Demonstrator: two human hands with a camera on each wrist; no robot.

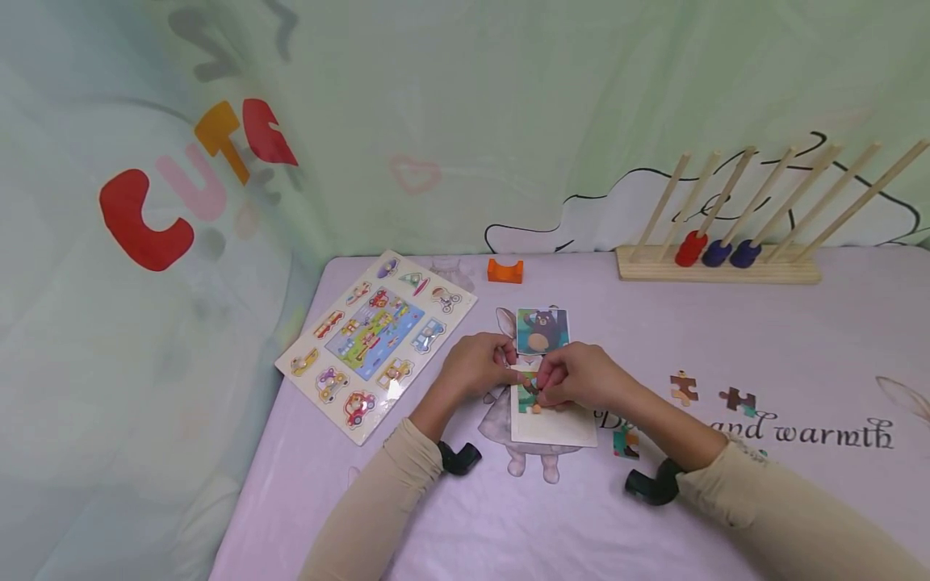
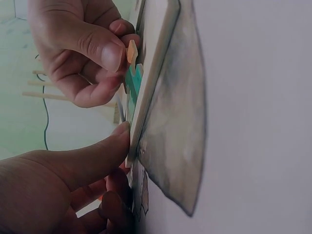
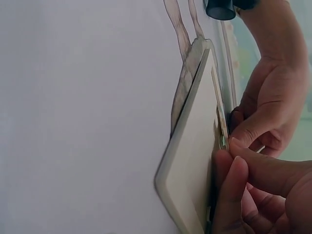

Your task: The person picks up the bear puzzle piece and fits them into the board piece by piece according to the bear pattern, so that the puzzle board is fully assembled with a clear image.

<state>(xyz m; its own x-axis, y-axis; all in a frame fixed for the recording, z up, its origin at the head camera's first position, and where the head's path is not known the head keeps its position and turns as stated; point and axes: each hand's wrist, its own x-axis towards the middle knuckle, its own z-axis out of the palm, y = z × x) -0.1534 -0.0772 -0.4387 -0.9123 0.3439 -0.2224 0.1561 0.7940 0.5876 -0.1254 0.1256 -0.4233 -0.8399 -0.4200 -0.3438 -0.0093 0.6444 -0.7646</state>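
While the left hand (image 1: 475,367) steadies the pale puzzle tray (image 1: 563,428) by its far-left corner, its thumb lying on the edge and its fingers curled alongside, the right hand (image 1: 581,375) works over the tray's upper part. Thumb and fingertips of the right hand are together, clamped on a small puzzle piece (image 2: 131,52) with an orange tab; it is tilted above the tray, close to green puzzle artwork. The near portion of the tray shows bare board.

Just beyond the tray lies a picture card (image 1: 542,331) of a dark bear on green. To the right, near the right forearm, are loose pieces: a brownish one (image 1: 683,388), a darker one (image 1: 739,400) and a green one (image 1: 626,442), the last close to the tray's side.

On the left of the counter (image 1: 552,532), a board of vehicle shapes (image 1: 374,343) lies at an angle, near the left hand. An orange block (image 1: 504,272) with a curved notch sits at the back edge. Farther right stands a wooden rack (image 1: 726,274) of slanting pegs, with red beads (image 1: 691,248) and dark blue beads (image 1: 744,253) low on three of them.
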